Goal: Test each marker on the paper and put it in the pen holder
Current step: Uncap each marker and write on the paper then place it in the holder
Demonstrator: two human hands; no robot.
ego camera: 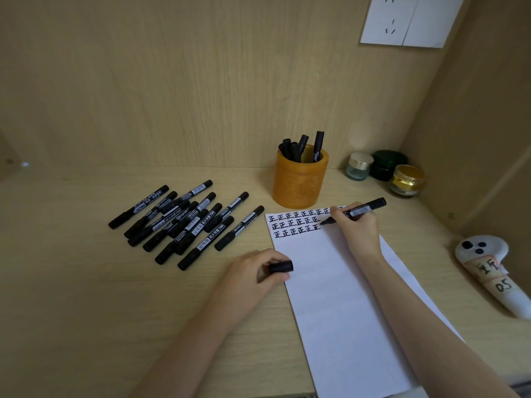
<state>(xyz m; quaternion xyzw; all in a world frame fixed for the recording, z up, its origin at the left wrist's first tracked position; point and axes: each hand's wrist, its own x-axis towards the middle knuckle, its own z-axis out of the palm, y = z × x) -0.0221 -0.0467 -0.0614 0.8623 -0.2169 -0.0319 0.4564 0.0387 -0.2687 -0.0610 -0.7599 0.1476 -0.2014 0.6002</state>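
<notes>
Some markers in the pen holder, bigger pile left of it untested. My right hand grips one marker, left hand its cap.

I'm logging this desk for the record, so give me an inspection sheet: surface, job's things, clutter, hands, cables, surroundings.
Surface: pale wood-grain desk.
Job's things: white paper sheet, three rows of black marks at its top; amber carved cylindrical pen holder with black markers inside; pile of capped black markers left of the paper.
Clutter: three small lidded jars back right; white handheld device with taped labels at right.
Hands: left hand holds a black cap; right hand holds an uncapped black marker, tip on the paper.
Cables: nothing seen.
Surroundings: wood-grain walls; white wall socket upper right.
</notes>
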